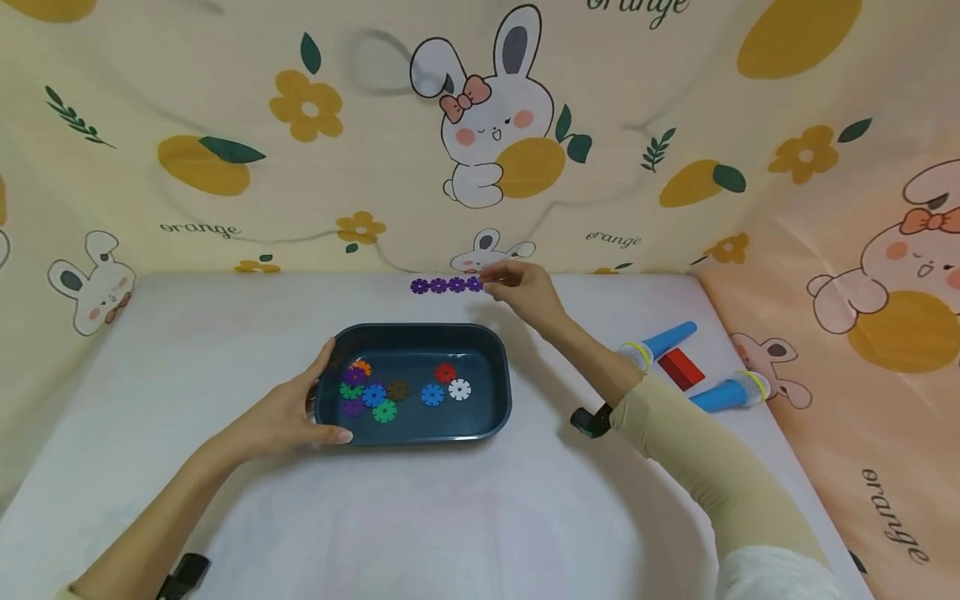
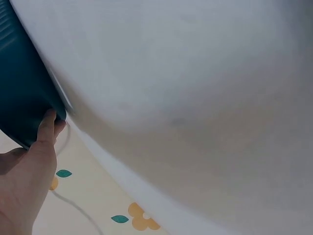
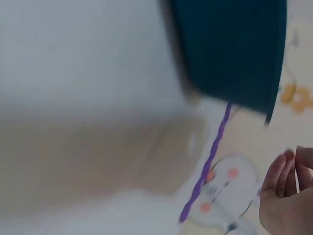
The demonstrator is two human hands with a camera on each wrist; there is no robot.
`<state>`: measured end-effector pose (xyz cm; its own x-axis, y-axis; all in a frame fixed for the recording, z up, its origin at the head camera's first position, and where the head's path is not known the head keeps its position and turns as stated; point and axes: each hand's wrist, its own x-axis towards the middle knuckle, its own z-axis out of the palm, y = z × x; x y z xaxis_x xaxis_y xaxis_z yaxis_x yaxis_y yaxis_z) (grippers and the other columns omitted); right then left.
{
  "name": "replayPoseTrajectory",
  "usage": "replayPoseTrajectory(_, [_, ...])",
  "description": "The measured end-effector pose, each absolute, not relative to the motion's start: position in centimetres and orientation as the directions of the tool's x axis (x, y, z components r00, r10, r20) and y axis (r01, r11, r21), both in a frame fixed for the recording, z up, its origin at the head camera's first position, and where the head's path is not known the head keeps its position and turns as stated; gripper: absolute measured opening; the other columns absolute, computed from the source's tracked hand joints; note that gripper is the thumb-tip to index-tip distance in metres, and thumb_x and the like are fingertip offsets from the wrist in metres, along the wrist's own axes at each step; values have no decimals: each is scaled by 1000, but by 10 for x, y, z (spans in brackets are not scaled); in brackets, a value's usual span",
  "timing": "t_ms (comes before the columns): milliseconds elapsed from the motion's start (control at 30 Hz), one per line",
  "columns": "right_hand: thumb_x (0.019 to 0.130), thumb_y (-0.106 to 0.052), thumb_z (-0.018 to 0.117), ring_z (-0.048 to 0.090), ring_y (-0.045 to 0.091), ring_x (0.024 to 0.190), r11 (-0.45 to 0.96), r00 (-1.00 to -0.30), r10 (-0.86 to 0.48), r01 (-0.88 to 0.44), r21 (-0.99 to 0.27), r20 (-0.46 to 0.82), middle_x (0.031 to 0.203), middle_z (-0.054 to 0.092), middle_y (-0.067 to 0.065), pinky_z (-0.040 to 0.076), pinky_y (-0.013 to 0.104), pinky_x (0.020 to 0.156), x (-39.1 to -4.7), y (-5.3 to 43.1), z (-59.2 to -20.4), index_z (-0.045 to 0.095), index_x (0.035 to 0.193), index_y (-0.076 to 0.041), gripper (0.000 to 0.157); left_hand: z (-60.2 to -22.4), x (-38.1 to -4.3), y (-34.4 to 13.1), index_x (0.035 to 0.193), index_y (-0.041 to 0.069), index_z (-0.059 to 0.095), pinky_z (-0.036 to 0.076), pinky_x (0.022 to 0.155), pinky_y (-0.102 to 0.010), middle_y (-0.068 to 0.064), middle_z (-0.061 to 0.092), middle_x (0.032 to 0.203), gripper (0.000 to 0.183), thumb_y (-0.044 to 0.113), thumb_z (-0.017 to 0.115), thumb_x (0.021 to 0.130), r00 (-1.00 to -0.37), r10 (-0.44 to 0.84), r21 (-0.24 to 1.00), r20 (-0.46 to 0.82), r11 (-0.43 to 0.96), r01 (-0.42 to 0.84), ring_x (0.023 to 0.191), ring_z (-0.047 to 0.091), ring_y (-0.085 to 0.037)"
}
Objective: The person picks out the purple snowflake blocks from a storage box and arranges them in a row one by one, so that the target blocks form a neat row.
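My left hand [image 1: 288,412] grips the left end of a dark blue-green tray [image 1: 468,423], its thumb on the near rim. The left wrist view has these fingers against the outer wall of the tray [image 2: 24,73]. Behind the tray, near the table's far edge, runs a row of several purple snowflake discs [image 1: 447,286]. My right hand [image 1: 528,292] overlaps the right end of this row in the head view. Seen from the right wrist, the hand [image 3: 286,200] hovers apart from the purple strip [image 3: 213,152], a gap between thumb and fingers and nothing held.
Loose discs lie in the tray, among them a white disc [image 1: 460,389], a red disc [image 1: 446,372] and a brown disc [image 1: 397,390]. On the right are two blue toy microphones [image 1: 671,337] and a red block [image 1: 681,368]. A printed cloth [image 1: 360,183] hangs behind the white table [image 1: 450,517].
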<state>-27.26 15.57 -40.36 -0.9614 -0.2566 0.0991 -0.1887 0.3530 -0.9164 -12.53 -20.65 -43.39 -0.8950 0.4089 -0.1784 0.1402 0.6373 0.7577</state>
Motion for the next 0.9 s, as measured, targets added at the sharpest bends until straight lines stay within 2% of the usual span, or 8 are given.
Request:
replayPoseTrajectory(200, [93,-7,70,70,30,92,352,-907,-410,-253,-901,95,108,71,18,58,32,79,-248,128,-399,71,116,-1,24,-435,-125,-206,160,17,-8,37,102,-67,-34,29,153,129,41,87,75,-892,411,767,-187,628,128,133,41,-52])
replayPoseTrajectory(300, [93,-9,70,70,24,89,363,-881,-463,-286,-887,95,106,73,13,58,33,78,-240,112,-400,71,117,-2,25,-433,-126,-206,160,16,-8,38,101,-67,-35,30,152,130,42,87,75,-893,411,766,-186,629,130,131,43,-52])
replayPoseTrajectory(500, [93,-13,71,67,10,87,415,-840,-537,-341,-843,76,102,74,2,55,23,80,-228,82,-407,73,114,-6,23,-432,-126,-204,160,16,-8,38,101,-67,-35,29,153,130,40,87,75,-892,412,768,-185,627,131,132,42,-52])
replayPoseTrajectory(667, [93,-12,72,66,8,85,430,-818,-573,-355,-830,53,103,74,3,54,19,79,-221,59,-414,73,114,-4,23,-434,-125,-205,160,17,-9,36,104,-65,-34,23,156,128,39,86,77,-889,418,783,-186,610,123,134,40,-52])
replayPoseTrajectory(900, [91,-12,73,65,4,81,494,-806,-592,-372,-786,9,99,74,2,52,15,75,-209,33,-431,74,113,-3,24,-436,-124,-207,160,18,-10,40,102,-62,-34,21,157,127,40,85,78,-883,432,795,-183,594,126,130,45,-51])
